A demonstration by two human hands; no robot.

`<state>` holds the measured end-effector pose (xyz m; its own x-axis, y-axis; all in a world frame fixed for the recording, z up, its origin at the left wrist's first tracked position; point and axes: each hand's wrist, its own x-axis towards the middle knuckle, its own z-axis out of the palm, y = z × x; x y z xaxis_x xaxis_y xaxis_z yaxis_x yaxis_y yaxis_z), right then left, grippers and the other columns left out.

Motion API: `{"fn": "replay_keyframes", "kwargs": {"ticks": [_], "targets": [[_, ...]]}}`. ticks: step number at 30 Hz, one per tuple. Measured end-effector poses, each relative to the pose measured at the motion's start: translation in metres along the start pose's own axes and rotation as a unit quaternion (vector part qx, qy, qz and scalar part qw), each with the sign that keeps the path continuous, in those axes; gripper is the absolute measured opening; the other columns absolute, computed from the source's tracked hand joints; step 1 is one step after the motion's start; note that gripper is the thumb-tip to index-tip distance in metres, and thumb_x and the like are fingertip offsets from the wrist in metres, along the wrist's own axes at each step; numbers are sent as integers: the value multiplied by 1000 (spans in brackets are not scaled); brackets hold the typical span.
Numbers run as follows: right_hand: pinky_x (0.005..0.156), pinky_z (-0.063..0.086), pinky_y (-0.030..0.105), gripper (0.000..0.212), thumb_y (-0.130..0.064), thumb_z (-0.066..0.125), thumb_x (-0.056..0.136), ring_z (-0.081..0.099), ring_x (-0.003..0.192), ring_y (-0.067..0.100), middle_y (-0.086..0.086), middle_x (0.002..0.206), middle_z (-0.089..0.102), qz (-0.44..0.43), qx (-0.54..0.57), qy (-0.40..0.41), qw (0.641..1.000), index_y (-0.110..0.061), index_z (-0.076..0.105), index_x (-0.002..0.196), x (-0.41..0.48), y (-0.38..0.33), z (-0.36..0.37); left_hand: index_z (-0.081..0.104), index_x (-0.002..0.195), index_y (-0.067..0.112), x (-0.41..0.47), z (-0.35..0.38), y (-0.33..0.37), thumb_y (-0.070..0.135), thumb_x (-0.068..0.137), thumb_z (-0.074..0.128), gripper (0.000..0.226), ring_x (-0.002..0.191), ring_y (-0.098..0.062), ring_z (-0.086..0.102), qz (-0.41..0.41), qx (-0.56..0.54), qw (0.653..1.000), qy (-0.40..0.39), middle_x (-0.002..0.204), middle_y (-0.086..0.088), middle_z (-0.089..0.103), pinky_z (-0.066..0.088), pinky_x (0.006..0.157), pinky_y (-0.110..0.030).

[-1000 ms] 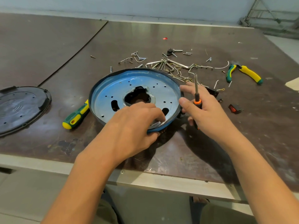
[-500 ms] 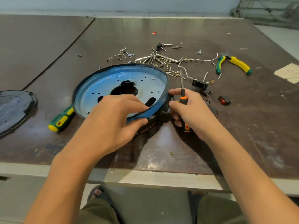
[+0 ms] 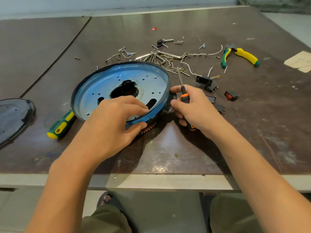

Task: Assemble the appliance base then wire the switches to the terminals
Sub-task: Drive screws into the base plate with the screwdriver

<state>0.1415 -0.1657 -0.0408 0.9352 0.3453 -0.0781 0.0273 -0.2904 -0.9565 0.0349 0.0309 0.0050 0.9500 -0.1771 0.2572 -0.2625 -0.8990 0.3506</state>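
Fingers [image 3: 134, 106] of the left hand [image 3: 111, 125] are pinching the blue base [image 3: 121, 84] rim, tilted on the bench [image 3: 185, 157]; the right hand [image 3: 193, 108] is gripping a screwdriver [image 3: 182, 89], shaft pointing away.

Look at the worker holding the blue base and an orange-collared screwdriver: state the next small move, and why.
Probably set the tilted blue base flat on the table. The left hand grips its near rim, lifted; the right hand steadies its side while holding the screwdriver tip-up, so no screw can be driven yet.
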Motion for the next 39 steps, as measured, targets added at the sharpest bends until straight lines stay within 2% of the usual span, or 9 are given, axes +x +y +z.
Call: {"fn": "replay_keyframes", "kwargs": {"ticks": [4,12,17,22,26,29,32,35,39], "targets": [[49,45,29,35,-10,57,99,53,63,18,5,74,57,-1,-8,0,1000,-22,54,131,1,1,-1,75,112,24,-1,5,4,19,83,76,30,102,-7,61,13,14,1000,-21,112,16,65,59,80,-41],[47,46,29,34,-9,59,98,55,60,15,2,71,59,-9,-2,-4,1000,-23,56,129,0,3,-4,74,110,26,3,9,2,27,81,80,30,107,-10,60,-24,18,999,-29,121,16,61,57,88,-40],[48,47,30,34,-11,60,98,58,61,17,2,73,63,-14,-13,-15,1000,-25,55,129,1,2,-7,63,126,29,2,7,3,41,77,79,52,113,-8,56,-37,3,999,-24,125,14,58,53,94,-34],[45,45,27,31,-7,63,96,56,58,13,6,73,69,9,-1,-46,999,-28,58,118,-1,-2,-14,72,110,30,2,6,7,40,81,77,31,106,-8,59,-43,17,998,-51,120,16,59,55,89,-36],[39,40,23,33,-4,65,93,53,51,10,5,71,71,29,7,-71,997,-26,56,117,-3,-6,-24,74,114,29,0,2,10,39,85,73,31,109,-6,58,-39,3,996,-79,125,16,59,54,93,-33],[39,39,24,34,-2,64,93,51,49,11,5,69,70,21,-5,-71,997,-26,58,117,-3,-4,-34,67,125,30,-1,4,21,44,90,66,38,113,-4,55,-18,1,995,-98,129,15,56,51,96,-28],[39,38,27,34,-1,64,93,46,47,15,6,67,65,13,-9,-58,998,-26,59,115,1,3,-43,49,141,32,0,11,35,46,91,62,53,114,-7,52,-11,-7,995,-95,129,12,57,46,97,-26],[40,38,27,32,-4,66,92,46,47,16,11,70,60,11,-16,-48,999,-30,62,110,5,9,-50,38,145,35,-2,10,34,49,90,62,61,118,-8,51,-3,-24,993,-112,131,13,57,47,100,-31],[38,38,26,27,-8,67,93,49,44,20,13,73,64,2,-43,-51,998,-27,63,111,5,10,-50,30,145,45,-9,-1,17,59,84,64,71,127,1,49,2,-62,989,-134,138,19,55,45,106,-32]]}}
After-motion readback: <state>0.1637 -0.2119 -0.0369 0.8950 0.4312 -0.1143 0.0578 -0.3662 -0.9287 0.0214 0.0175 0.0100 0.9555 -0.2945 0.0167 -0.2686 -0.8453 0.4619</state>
